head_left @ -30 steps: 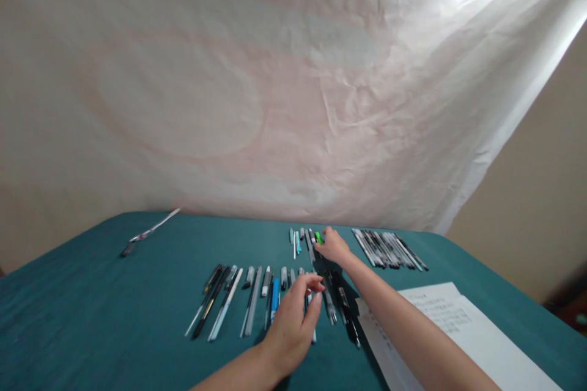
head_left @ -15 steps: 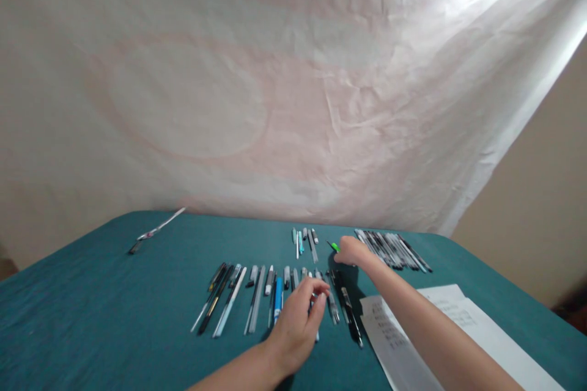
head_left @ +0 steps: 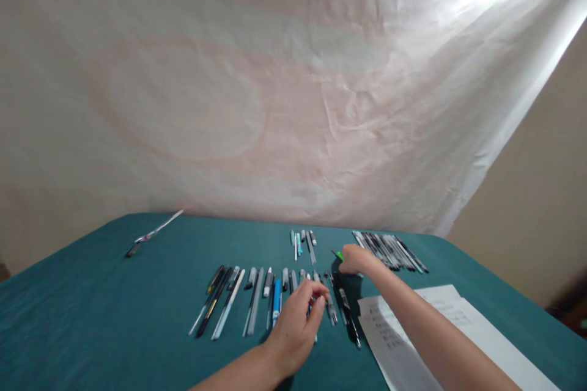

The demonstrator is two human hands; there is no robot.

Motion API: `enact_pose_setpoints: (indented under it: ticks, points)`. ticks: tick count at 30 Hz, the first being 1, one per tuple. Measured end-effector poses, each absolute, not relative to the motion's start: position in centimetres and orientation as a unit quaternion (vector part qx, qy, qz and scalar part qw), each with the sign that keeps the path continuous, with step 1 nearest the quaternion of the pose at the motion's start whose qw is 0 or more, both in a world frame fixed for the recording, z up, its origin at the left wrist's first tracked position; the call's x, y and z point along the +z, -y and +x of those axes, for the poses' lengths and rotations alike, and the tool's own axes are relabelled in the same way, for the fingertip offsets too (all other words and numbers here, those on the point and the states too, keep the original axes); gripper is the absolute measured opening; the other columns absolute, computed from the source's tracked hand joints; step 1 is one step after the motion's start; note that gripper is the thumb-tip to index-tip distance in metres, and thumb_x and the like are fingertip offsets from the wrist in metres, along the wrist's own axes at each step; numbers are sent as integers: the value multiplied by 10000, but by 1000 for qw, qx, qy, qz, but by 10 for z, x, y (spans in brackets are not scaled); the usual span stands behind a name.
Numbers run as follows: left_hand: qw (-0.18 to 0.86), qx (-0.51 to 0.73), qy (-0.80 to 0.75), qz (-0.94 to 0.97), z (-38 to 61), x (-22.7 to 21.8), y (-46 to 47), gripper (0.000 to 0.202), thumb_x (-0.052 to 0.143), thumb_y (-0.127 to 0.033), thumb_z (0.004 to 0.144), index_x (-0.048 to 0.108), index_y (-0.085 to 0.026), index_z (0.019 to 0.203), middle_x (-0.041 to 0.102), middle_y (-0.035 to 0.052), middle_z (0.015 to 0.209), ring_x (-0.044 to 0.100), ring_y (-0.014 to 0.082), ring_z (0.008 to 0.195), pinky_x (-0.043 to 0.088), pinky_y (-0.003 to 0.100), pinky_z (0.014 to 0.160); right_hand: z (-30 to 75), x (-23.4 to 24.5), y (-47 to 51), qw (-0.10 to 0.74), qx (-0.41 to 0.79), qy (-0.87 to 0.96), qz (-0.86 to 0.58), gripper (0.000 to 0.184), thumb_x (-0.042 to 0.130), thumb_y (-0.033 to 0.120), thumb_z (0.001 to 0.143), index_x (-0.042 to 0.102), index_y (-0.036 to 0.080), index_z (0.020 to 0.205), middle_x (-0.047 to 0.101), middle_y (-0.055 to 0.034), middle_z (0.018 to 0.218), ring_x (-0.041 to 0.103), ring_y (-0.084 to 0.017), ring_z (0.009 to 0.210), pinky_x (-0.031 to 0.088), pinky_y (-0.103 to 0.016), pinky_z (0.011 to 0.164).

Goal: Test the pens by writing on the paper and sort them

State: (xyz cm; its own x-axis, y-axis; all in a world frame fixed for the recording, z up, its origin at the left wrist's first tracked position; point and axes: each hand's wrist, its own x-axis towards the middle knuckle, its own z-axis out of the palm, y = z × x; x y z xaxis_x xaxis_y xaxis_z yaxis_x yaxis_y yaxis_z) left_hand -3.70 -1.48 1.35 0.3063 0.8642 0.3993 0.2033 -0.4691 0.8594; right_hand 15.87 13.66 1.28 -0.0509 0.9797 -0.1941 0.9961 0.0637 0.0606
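My right hand (head_left: 354, 258) is closed around a slim green pen-like item (head_left: 339, 255), whose thin dark tip points to the far left. Most of that item is hidden by the fingers. My left hand (head_left: 300, 322) hovers over the near row of pens, its fingers loosely curled and the thumb apart from them, with nothing visible between. Beneath and around it lie a blue marker (head_left: 277, 300), clear-barrelled pens (head_left: 331, 308), pen caps (head_left: 268, 281) and black pens (head_left: 345, 305). The left hand covers part of this row.
A tight row of black and clear pens (head_left: 389, 250) lies at the far right. Small teal and grey pen parts (head_left: 299, 244) sit at the back middle. Written paper sheets (head_left: 468, 324) lie under my right forearm. A thin pen with a white strip (head_left: 156, 233) rests far left.
My right hand has come slightly nearer with the green item. The left hand stays almost in place. The whole view has shifted a little.
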Motion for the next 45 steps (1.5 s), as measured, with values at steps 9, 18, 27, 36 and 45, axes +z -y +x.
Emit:
enact_pose_setpoints:
  ticks: [9, 18, 27, 36, 45]
  points:
    - [346, 459, -362, 734, -37, 10, 13, 191, 373, -241, 889, 544, -189, 958, 551, 39, 884, 520, 162, 839, 394, 274, 774, 162, 18, -132, 54, -64, -723, 686, 327, 605, 124, 454, 686, 90, 769, 672, -187, 856, 626, -298, 804, 438, -294, 609]
    - [365, 522, -390, 665, -34, 0, 4, 194, 467, -256, 851, 507, -180, 1025, 567, 68, 995, 541, 184, 938, 412, 329, 858, 133, 47, -89, -138, -225, -791, 552, 234, 442, 182, 697, 596, 147, 870, 577, 20, 670, 512, -90, 589, 352, -160, 501]
    - [495, 583, -332, 553, -29, -6, -4, 401, 605, -241, 763, 466, -167, 1132, 554, 111, 1152, 551, 215, 1030, 410, 357, 919, 91, 42, -34, -339, -429, -740, 392, 54, 512, 131, 669, 539, 151, 712, 531, 27, 624, 480, -94, 577, 383, -189, 546]
    - [501, 566, -345, 557, -29, -4, 0, 294, 612, -236, 751, 549, -164, 1029, 641, 57, 912, 606, 190, 840, 468, 298, 774, 103, 65, -31, -406, -440, -702, 386, 174, 557, 316, 763, 560, 142, 754, 531, 16, 630, 471, -89, 565, 381, -199, 538]
    - [487, 554, -355, 574, -29, -2, 2, 189, 615, -262, 754, 612, -158, 911, 660, 55, 892, 606, 188, 828, 458, 285, 780, 133, 97, -33, -421, -366, -725, 404, 277, 545, 419, 774, 570, 143, 769, 495, 31, 579, 371, -58, 466, 281, -183, 423]
